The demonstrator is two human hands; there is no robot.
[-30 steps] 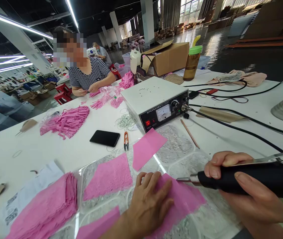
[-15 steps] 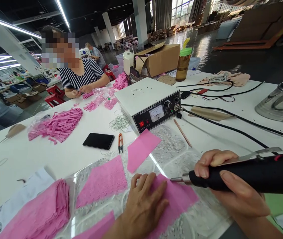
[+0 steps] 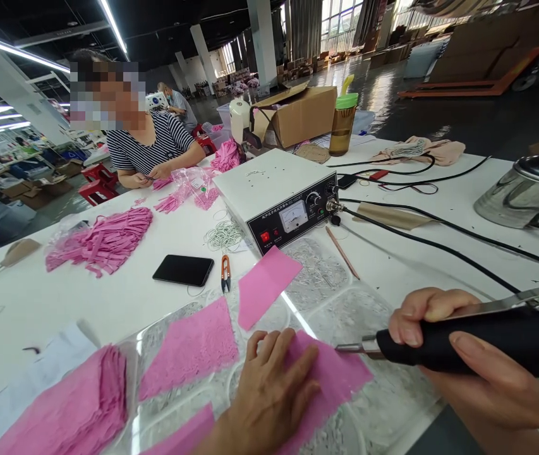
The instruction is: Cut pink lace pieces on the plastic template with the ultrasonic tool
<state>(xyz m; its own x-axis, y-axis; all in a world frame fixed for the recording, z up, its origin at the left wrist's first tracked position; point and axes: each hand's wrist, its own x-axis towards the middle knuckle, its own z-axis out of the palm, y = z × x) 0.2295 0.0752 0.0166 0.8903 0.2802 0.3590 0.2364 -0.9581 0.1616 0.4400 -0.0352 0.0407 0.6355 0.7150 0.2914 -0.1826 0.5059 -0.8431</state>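
Observation:
My left hand [image 3: 276, 385] lies with fingers spread on a pink fabric piece [image 3: 340, 373], pressing it against a clear, scratched plastic sheet [image 3: 323, 278]. Gripped in my right hand [image 3: 482, 366] is a black ultrasonic handpiece [image 3: 444, 347]. Its narrow metal tip is at the fabric's upper right edge; whether it touches cannot be made out. Another smooth pink piece [image 3: 269, 287] and a rough-textured pink piece [image 3: 191, 347] lie beyond my left hand. A further pink piece [image 3: 186, 433] is partly covered by my left forearm. At lower left sits a thick stack of pink fabric [image 3: 74, 404].
A white control box [image 3: 273, 189] with cables stands behind the sheet. Nearby are orange thread snips [image 3: 225, 273], a black phone [image 3: 182, 270], a pencil [image 3: 342, 253], rubber bands [image 3: 224, 236] and a glass jar [image 3: 525, 196]. Across the table sits a co-worker [image 3: 155, 145] by pink strips [image 3: 103, 237].
My right hand and the handpiece have moved right, drawing the tip along the fabric's upper edge. My left hand stays on the fabric. The whole view has shifted slightly.

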